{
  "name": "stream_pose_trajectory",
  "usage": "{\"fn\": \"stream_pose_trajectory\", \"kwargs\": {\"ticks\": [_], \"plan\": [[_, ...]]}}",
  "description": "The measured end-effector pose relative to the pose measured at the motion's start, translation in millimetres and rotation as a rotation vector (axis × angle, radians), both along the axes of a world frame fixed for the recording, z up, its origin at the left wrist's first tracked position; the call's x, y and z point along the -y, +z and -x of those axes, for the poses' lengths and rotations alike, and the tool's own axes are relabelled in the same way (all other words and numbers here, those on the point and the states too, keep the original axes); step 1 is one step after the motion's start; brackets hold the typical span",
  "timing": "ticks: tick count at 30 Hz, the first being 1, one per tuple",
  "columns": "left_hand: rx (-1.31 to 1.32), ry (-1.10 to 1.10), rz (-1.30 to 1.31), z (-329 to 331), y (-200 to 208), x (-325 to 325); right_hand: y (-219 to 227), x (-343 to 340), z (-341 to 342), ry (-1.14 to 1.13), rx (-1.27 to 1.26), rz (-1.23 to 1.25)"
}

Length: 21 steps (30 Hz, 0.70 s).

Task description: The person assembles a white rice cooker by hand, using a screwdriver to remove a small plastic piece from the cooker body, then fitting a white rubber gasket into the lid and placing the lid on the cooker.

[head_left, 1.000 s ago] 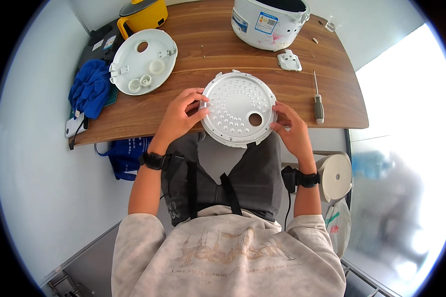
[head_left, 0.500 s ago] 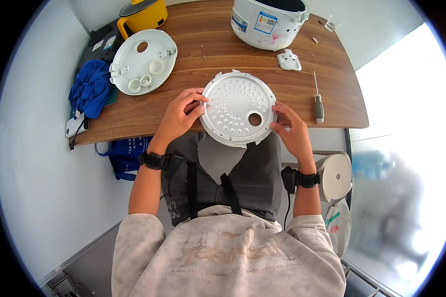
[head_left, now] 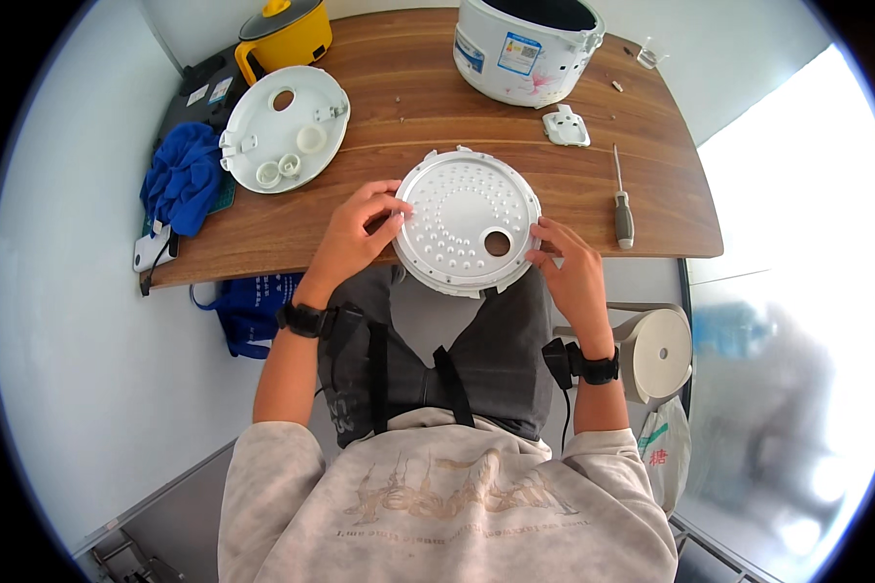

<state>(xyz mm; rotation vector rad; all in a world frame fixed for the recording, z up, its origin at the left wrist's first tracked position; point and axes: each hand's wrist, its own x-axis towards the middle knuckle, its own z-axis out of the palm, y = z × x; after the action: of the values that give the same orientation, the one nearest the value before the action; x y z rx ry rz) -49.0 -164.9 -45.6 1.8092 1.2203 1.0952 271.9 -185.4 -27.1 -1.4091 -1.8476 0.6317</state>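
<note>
A round, white rice cooker inner lid (head_left: 462, 199) with rows of raised bumps and one round hole lies across the table's front edge, its near side jutting over my lap. My left hand (head_left: 362, 225) grips its left rim, thumb and fingers pinching the edge. On the opposite rim, my right hand (head_left: 566, 260) holds it the same way, with the fingertips partly behind the edge. Farther left rests a white outer lid (head_left: 284, 126) with small round caps lying on it. The white rice cooker body (head_left: 525, 58) stands open at the back.
To the right lie a screwdriver (head_left: 623, 209) and a small white plastic part (head_left: 566, 126). A blue cloth (head_left: 182, 180), a white device with a cable (head_left: 154, 251) and a yellow pot (head_left: 292, 37) are on the left. A stool (head_left: 659, 352) stands below the table's right side.
The whole view has shifted slightly, with the table things a little lower in the picture. Both hands keep their hold on the inner lid, which has barely moved.
</note>
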Motion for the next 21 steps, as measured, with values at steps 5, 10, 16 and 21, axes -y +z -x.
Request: {"fn": "stream_pose_trajectory", "kwargs": {"ticks": [5, 10, 16, 21], "plan": [[-0.061, 0.013, -0.021, -1.7, 4.9, 1.7, 4.3, 0.3, 0.1, -0.007, 0.051, 0.004], [-0.032, 0.025, -0.040, -4.6, 1.6, 1.1, 0.2, -1.6, -2.9, 0.004, 0.087, -0.030], [0.028, 0.020, 0.025, -4.5, 2.1, -1.3, -0.6, 0.8, -3.0, -0.014, 0.030, 0.014], [0.085, 0.020, 0.109, -0.5, 5.0, -8.2, 0.0, 2.9, -4.0, -0.024, 0.016, 0.013]]}}
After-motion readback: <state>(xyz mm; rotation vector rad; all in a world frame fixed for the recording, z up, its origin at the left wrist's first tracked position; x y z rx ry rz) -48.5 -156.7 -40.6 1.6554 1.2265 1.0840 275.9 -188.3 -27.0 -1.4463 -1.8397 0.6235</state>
